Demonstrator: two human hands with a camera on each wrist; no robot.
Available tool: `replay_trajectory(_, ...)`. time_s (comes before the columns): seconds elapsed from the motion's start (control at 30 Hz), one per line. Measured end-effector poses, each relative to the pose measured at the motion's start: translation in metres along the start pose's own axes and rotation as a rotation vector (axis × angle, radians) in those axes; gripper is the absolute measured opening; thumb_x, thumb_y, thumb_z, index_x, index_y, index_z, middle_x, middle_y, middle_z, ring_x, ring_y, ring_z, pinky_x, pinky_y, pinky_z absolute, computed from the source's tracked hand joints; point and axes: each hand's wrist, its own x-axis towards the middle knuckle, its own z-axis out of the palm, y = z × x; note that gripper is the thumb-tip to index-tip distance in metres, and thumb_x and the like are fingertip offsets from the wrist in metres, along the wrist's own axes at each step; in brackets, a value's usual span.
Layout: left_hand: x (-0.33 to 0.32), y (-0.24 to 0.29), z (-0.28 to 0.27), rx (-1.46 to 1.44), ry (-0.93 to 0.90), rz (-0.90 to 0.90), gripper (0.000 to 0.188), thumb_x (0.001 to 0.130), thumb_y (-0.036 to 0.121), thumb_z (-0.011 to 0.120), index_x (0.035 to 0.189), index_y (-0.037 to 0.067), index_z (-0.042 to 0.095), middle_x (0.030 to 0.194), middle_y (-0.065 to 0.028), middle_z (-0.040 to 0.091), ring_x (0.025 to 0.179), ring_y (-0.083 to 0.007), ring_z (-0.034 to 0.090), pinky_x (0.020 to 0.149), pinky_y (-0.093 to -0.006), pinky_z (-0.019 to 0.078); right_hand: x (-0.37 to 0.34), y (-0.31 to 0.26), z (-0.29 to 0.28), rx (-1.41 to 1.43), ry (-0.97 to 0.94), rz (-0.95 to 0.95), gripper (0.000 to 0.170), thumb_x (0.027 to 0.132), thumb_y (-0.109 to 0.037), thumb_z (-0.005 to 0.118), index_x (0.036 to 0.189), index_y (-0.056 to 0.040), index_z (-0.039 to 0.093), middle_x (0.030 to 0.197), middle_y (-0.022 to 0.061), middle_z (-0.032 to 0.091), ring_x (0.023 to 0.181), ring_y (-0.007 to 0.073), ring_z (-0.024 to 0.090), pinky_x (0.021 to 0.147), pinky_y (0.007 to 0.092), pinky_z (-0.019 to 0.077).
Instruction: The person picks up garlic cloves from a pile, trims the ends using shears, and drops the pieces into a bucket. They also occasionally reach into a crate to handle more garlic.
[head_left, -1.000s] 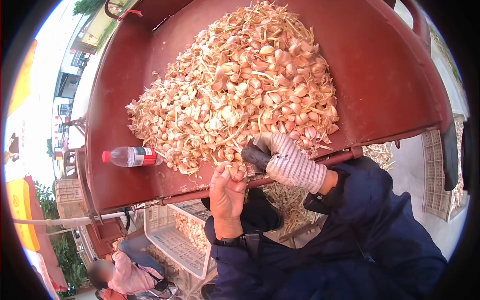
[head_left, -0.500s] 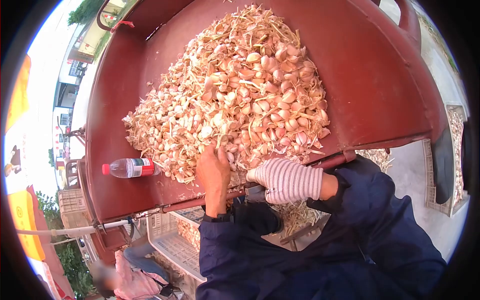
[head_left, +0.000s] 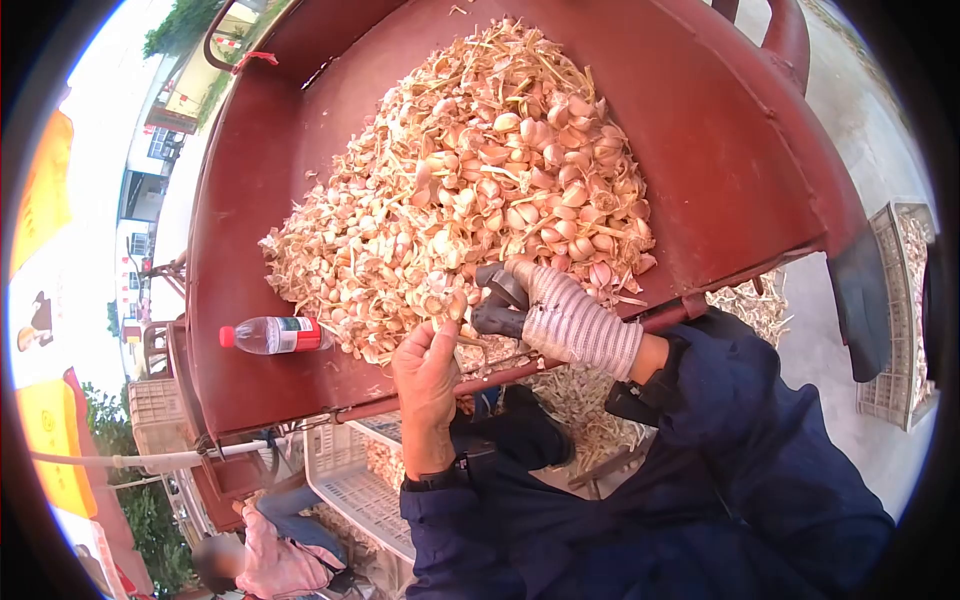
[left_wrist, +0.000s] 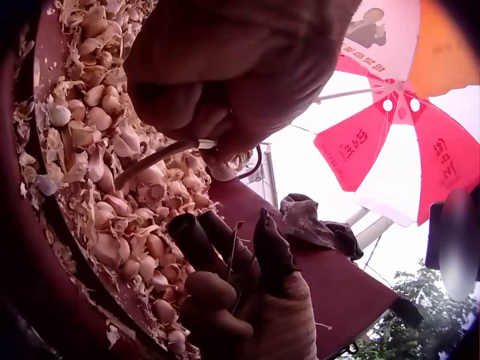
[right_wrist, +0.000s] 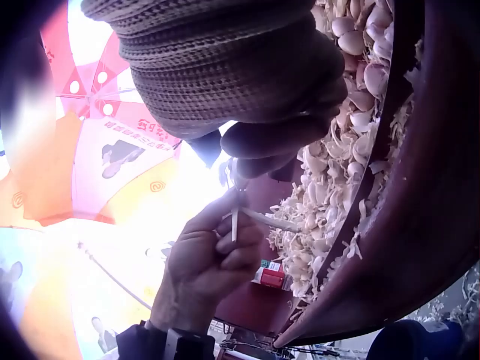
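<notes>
My bare left hand (head_left: 427, 375) is at the near edge of a heap of garlic (head_left: 500, 190). Its thumb and fingers pinch a piece of garlic with a dry stalk (right_wrist: 270, 220), which sticks out past the fingertips. Close on its right is my right hand (head_left: 575, 315), in a striped knit glove with dark covers on some fingers. In the left wrist view, the fingers and thumb of that hand (left_wrist: 251, 300) grip a thin blade-like strip (left_wrist: 234, 247). Curled fingers hide the rest of the strip.
The heap lies in a red metal truck bed (head_left: 740, 190) with a raised near rim. A red-capped bottle (head_left: 275, 335) lies left of it. Below are plastic crates (head_left: 360, 490) and a seated person in pink (head_left: 285, 560). Another crate (head_left: 895, 310) stands right.
My left hand reached into the heap, then drew back towards me with a stalked piece of garlic. The right hand dipped to the rim and came up again beside it.
</notes>
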Motion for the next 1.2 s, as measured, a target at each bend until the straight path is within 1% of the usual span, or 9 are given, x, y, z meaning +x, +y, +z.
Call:
replay_trajectory(0.17, -0.019, -0.012, 0.023, 0.267, -0.063, 0.142, 0.013, 0.092, 0.014, 0.058, 0.086, 0.004, 0.062, 0.060, 0.0091, 0.048, 0.046, 0.0020, 0.034, 0.041, -0.0165, 0.0203, -0.004, -0.017, -0.001, 0.090, -0.130, 0.209, 0.024, 0.081, -0.020, 0.068, 0.093, -0.0001, 0.061, 0.073, 0.0053, 0.062, 0.069, 0.0122, 0.054, 0.063, 0.0321, 0.0463)
replay_trajectory(0.37, -0.041, -0.024, 0.023, -0.417, 0.080, -0.066, 0.011, 0.094, 0.014, 0.054, 0.087, 0.006, 0.057, 0.056, 0.0088, 0.038, 0.042, -0.0007, 0.028, 0.038, -0.0177, 0.0204, -0.005, -0.002, 0.006, 0.225, -0.210, 0.051, 0.012, 0.082, -0.009, 0.064, 0.087, 0.0006, 0.059, 0.073, 0.0025, 0.061, 0.070, 0.0082, 0.053, 0.060, 0.0301, 0.0458)
replay_trajectory(0.57, -0.064, -0.026, 0.015, -0.249, 0.141, -0.038, 0.014, 0.095, 0.017, 0.053, 0.086, 0.007, 0.055, 0.056, 0.0076, 0.035, 0.042, -0.0016, 0.027, 0.038, -0.0169, 0.0216, -0.012, -0.007, -0.001, -0.317, -0.311, -0.135, 0.008, 0.080, -0.003, 0.058, 0.085, 0.0014, 0.053, 0.066, 0.0150, 0.053, 0.063, 0.0205, 0.053, 0.059, 0.0362, 0.0412)
replay_trajectory(0.63, -0.071, -0.028, 0.012, -0.210, 0.088, -0.068, 0.011, 0.093, 0.013, 0.054, 0.087, 0.004, 0.057, 0.056, 0.0081, 0.037, 0.043, -0.0001, 0.028, 0.038, -0.0168, 0.0225, -0.015, -0.018, -0.005, -0.470, -0.357, -0.226, 0.018, 0.077, -0.011, 0.062, 0.087, 0.0008, 0.054, 0.066, 0.0192, 0.055, 0.064, 0.0372, 0.056, 0.058, 0.0434, 0.0428)
replay_trajectory(0.77, -0.084, -0.021, 0.017, -0.282, 0.112, -0.133, 0.012, 0.094, 0.014, 0.054, 0.088, 0.004, 0.057, 0.055, 0.0080, 0.035, 0.043, -0.0004, 0.028, 0.038, -0.0166, 0.0221, -0.018, -0.013, -0.005, -0.576, -0.284, -0.287, 0.015, 0.074, -0.008, 0.059, 0.086, 0.0011, 0.055, 0.074, 0.0216, 0.057, 0.075, 0.0400, 0.058, 0.065, 0.0465, 0.0439)
replay_trajectory(0.9, -0.110, -0.019, -0.011, -0.275, 0.078, -0.145, 0.012, 0.094, 0.014, 0.052, 0.086, 0.005, 0.053, 0.055, 0.0079, 0.030, 0.042, -0.0016, 0.027, 0.038, -0.0168, 0.0220, -0.007, -0.021, -0.028, -0.517, -0.007, -0.227, 0.013, 0.082, -0.010, 0.060, 0.086, 0.0017, 0.055, 0.070, 0.0182, 0.059, 0.068, 0.0316, 0.061, 0.062, 0.0413, 0.0461)
replay_trajectory(1.03, -0.113, -0.059, -0.015, -0.045, -0.224, -0.500, 0.017, 0.091, 0.016, 0.059, 0.091, -0.001, 0.060, 0.058, 0.0071, 0.040, 0.047, -0.0014, 0.031, 0.043, -0.0182, 0.0252, -0.021, -0.035, -0.012, -0.104, -0.315, 0.179, 0.017, 0.086, -0.012, 0.058, 0.097, 0.0011, 0.054, 0.065, 0.0076, 0.058, 0.060, 0.0133, 0.060, 0.053, 0.0292, 0.0478)
replay_trajectory(1.1, -0.110, -0.083, -0.004, 0.646, -0.225, -0.157, 0.024, 0.091, 0.018, 0.060, 0.101, -0.004, 0.059, 0.061, 0.0066, 0.041, 0.053, -0.0005, 0.035, 0.046, -0.0180, 0.0262, -0.021, -0.019, -0.010, 0.001, -0.448, 0.166, 0.020, 0.087, -0.011, 0.056, 0.103, 0.0002, 0.052, 0.067, 0.0059, 0.059, 0.057, 0.0126, 0.059, 0.051, 0.0262, 0.0482)
replay_trajectory(1.2, -0.104, -0.068, -0.003, 0.467, 0.032, -0.059, 0.037, 0.091, 0.021, 0.061, 0.117, -0.004, 0.050, 0.066, 0.0069, 0.044, 0.058, -0.0006, 0.036, 0.052, -0.0164, 0.0294, -0.023, -0.011, -0.008, 0.023, -0.529, 0.227, 0.026, 0.088, -0.015, 0.057, 0.109, 0.0000, 0.050, 0.071, 0.0056, 0.059, 0.058, 0.0116, 0.058, 0.053, 0.0263, 0.0486)
